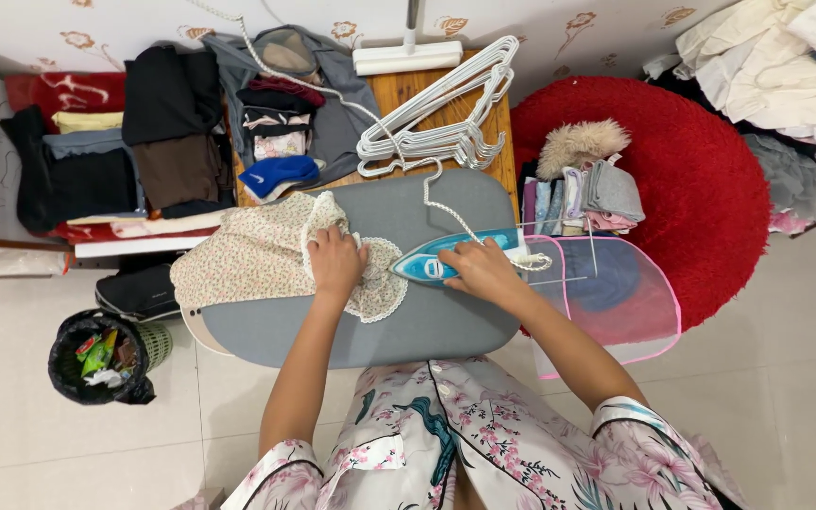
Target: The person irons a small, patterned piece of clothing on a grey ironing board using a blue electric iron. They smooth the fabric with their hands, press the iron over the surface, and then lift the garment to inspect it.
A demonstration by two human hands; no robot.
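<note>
- The left hand (pixel 335 262) lies flat, fingers closed together, pressing a floral garment (pixel 257 253) with a lace edge onto the grey ironing board (pixel 427 326).
- The right hand (pixel 480 269) is wrapped around the handle of a blue iron (pixel 432 261), its tip at 9 o'clock, just beside the lace.
- White hangers (pixel 446 118) lie at 12 o'clock.
- A pink-rimmed mesh basket (pixel 616 302) stands at 3 o'clock.
- A black-lined waste bin (pixel 96 359) stands at 8 o'clock.

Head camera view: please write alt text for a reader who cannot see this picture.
Seen from above, a person's right hand presses a blue iron onto a floral garment with lace trim on a grey ironing board, while the left hand holds the cloth flat. White hangers and folded clothes lie behind the board.
</note>
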